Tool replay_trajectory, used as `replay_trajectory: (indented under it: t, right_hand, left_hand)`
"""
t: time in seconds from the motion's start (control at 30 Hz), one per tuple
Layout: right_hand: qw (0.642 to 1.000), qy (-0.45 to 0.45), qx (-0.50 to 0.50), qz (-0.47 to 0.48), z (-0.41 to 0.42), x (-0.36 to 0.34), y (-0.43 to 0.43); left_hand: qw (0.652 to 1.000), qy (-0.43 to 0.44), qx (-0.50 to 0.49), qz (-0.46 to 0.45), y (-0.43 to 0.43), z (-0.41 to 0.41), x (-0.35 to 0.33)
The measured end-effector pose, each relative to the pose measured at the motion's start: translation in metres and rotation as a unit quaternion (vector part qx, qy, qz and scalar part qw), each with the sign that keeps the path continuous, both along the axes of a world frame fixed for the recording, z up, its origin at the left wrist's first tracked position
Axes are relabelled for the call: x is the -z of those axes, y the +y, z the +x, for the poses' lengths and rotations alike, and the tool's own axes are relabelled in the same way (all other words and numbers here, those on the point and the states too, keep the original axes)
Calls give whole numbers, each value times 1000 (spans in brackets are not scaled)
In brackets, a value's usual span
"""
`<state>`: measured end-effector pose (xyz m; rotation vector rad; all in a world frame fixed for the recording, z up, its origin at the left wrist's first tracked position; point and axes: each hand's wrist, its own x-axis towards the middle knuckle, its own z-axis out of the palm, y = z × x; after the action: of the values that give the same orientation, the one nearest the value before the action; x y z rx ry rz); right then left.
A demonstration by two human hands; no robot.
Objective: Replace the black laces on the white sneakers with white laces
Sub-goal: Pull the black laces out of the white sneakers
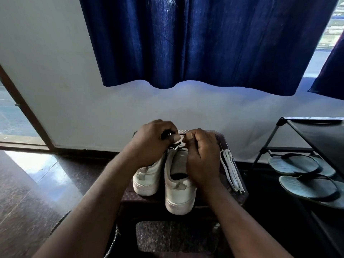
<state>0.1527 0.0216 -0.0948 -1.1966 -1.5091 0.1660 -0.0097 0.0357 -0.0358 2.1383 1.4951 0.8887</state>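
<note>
Presently both hands work above the right sneaker (179,185): left hand (150,144) grips bunched black lace (168,135), right hand (202,155) pinches a strand, seemingly unthreading; white laces (229,170) lie beside for fitting.

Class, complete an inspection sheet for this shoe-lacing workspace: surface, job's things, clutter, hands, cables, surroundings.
Surface: dark patterned stool top, holding both shoes and the spare laces.
Job's things: left sneaker and right sneaker side by side, heels toward the camera; black lace partly loose above them; white laces bundled beside the right sneaker.
Clutter: flip-flops on a shoe rack to the right.
Hands: left hand and right hand both pinch the black lace.
Cables: nothing seen.
Surroundings: blue curtain, white wall, glossy floor.
</note>
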Motion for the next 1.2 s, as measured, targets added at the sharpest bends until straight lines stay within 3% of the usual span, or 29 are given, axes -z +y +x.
replay_trajectory:
  t: [0.03,0.1,0.17,0.23,0.27,0.3,0.37,0.4,0.47,0.53,0.6,0.63,0.73,0.8,0.83,0.9,0.97,1.03,1.1,1.17,1.2]
  right_hand:
    - [1000,2,-20,-24,1,1,2]
    - [996,-7,-61,-63,2,2,4]
    - [993,-27,-71,-86,1,3,6]
    - [993,-28,-62,-98,0,1,7]
    - [995,-22,-54,-86,0,1,6]
    - [997,-14,-44,-61,0,1,4]
    - [1000,-4,-16,2,1,0,-2]
    - [1000,-3,-5,27,0,-1,-5]
    - [999,-3,5,47,-1,-2,-7]
    - [1000,4,1,24,0,0,-4]
    - [999,5,-23,-23,1,3,1]
    - [998,3,-44,-44,2,5,3]
    - [994,-26,-78,-69,-1,5,6]
    - [995,-24,-71,-59,-2,3,5]
    - [997,-21,-60,-38,-2,1,4]
    - [999,-25,-27,17,-2,1,-1]
    - [999,-17,-9,49,-3,1,-6]
    - [999,3,0,45,-3,2,-6]
    - [999,16,0,28,-3,3,-4]
    - [1000,10,-10,18,-3,3,-2]
    - [1000,2,-21,10,-4,2,-2]
  left_hand:
    - [999,-41,-9,12,0,3,-1]
    - [966,-256,10,-18,-5,7,-9]
    - [878,-467,77,-77,-12,8,-20]
    - [822,-553,98,-97,-16,7,-27]
    - [823,-555,76,-93,-13,6,-25]
    - [853,-516,37,-71,-7,4,-18]
    - [943,-332,-23,-2,3,-2,-6]
    - [971,-239,-15,4,6,-4,0]
    - [995,-97,21,-27,6,-4,6]
    - [1000,-19,5,-8,5,-1,9]
    - [997,-69,-20,21,3,2,7]
    - [986,-167,-10,6,1,4,2]
    - [867,-485,68,-89,-11,9,-15]
    - [816,-561,90,-107,-16,10,-21]
    - [811,-569,82,-104,-14,9,-20]
    - [862,-503,29,-57,-5,4,-12]
    - [942,-334,1,24,4,-1,0]
    - [987,-155,21,42,7,-1,8]
    - [998,-39,20,47,5,-1,17]
    - [995,-48,7,85,3,2,19]
    - [992,-97,0,81,2,4,17]
